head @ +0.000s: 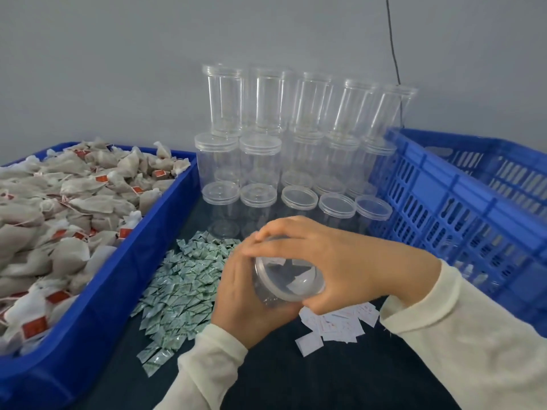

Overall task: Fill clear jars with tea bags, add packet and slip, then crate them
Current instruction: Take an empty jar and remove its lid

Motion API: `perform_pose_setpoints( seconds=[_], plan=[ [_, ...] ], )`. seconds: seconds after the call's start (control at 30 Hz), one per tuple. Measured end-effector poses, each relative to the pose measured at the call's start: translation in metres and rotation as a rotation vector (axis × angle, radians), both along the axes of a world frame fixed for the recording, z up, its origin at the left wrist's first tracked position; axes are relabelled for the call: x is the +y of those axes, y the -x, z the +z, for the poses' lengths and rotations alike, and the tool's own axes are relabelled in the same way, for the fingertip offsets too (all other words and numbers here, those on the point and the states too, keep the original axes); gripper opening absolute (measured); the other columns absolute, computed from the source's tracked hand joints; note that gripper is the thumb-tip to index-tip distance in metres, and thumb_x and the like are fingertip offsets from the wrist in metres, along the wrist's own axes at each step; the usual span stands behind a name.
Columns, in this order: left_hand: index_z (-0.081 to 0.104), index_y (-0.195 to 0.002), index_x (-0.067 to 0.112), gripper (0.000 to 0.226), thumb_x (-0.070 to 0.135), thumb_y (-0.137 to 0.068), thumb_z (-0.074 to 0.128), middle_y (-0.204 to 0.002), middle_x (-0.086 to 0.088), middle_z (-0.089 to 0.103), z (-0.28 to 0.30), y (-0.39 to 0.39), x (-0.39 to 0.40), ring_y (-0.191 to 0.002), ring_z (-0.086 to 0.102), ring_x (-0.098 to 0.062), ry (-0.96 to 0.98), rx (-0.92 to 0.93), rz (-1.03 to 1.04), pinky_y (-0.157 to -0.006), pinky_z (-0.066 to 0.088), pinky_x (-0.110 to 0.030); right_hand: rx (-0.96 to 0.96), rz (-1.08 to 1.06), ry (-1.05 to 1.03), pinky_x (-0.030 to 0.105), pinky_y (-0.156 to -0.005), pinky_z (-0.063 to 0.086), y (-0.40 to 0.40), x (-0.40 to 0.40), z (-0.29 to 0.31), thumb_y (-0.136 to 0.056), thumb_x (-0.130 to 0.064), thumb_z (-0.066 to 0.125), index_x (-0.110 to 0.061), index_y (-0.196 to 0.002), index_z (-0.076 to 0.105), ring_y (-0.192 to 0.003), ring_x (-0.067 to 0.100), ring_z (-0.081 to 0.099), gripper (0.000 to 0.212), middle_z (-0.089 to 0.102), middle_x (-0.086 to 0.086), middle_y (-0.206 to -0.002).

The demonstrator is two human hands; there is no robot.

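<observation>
Left hand: we see the left hand (240,294) cupped under and around the body of a clear jar (285,276), fingers curled along its far side, holding it tilted so its lidded end faces us.
Right hand: our right hand (334,261) wraps over the jar's lid (291,281) from the right, thumb at the lower rim and fingers arched over the top; we cannot tell whether the lid is seated or loose.
Jar in hand: it is held above the dark table (296,380), between the two small piles; pale shapes show through the lid, but we cannot say what they are.
Packets: a loose heap of small green-and-white packets (180,291) lies on the table just left of the hands.
Slips: white paper slips (334,325) lie scattered under and just right of the right wrist.
Tea bags: a blue tray (97,306) at the left is piled with tea bags (59,217) bearing red tags.
Empty jars: lidded clear jars (260,161) stand stacked in rows against the wall behind the hands.
Crate: a blue slotted crate (461,202) stands at the right, beside the stack.
Sleeves: both arms wear cream sleeves (461,335).
</observation>
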State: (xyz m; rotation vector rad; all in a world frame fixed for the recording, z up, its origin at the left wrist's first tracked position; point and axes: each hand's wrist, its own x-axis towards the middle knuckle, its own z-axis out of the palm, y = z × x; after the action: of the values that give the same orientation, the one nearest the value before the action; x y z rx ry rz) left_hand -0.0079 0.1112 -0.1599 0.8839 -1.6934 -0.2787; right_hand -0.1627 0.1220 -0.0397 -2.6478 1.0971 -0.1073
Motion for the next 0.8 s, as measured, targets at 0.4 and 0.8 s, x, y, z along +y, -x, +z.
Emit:
perform_pose_setpoints(
  seconds=[0.4,0.8],
  plan=[
    [0.051,-0.127,-0.003,0.081,0.042,-0.065,0.076,-0.129,0.002,0.049,-0.009,-0.005,0.003,-0.118,0.043,-0.018,0.094,-0.122,0.159,-0.100,0.040,-0.037,0.087,-0.241,0.172,0.031,-0.093,0.045,-0.016,0.006,-0.006,-0.068,-0.063,0.069,-0.040,-0.139,0.022,-0.116,0.010,0.044,0.089,0.042,-0.014,-0.128],
    [0.043,-0.135,0.008,0.103,0.030,-0.048,0.093,-0.130,0.025,0.034,-0.008,-0.023,0.004,-0.120,0.031,0.000,-0.104,-0.055,0.124,-0.098,0.019,0.003,-0.701,-0.538,0.188,0.015,-0.093,0.040,0.065,-0.018,-0.007,-0.052,-0.063,0.081,-0.048,-0.110,0.037,-0.115,-0.005,0.049,0.075,0.045,-0.017,-0.125]
  ],
)
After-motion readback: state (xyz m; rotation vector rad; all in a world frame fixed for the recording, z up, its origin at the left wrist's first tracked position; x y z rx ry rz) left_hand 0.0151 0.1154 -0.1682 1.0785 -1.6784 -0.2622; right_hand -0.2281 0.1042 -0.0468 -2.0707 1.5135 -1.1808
